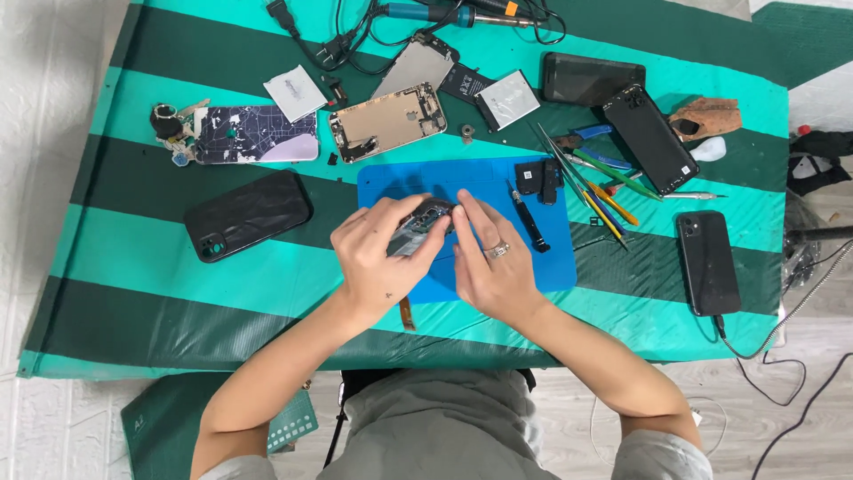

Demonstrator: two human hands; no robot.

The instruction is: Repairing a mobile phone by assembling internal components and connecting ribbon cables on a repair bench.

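Note:
Both of my hands meet over a blue work mat on a green striped table. My left hand grips a small grey and black phone part from the left, fingers curled around it. My right hand, with a ring on one finger, pinches the same part at its right end with thumb and forefinger. An orange flex strip hangs below my left wrist. Much of the part is hidden by my fingers.
On the mat lie a black screwdriver and small black parts. Around it are a black phone case, a patterned case, an opened phone housing, several tweezers and pry tools, black phones, a battery and cables.

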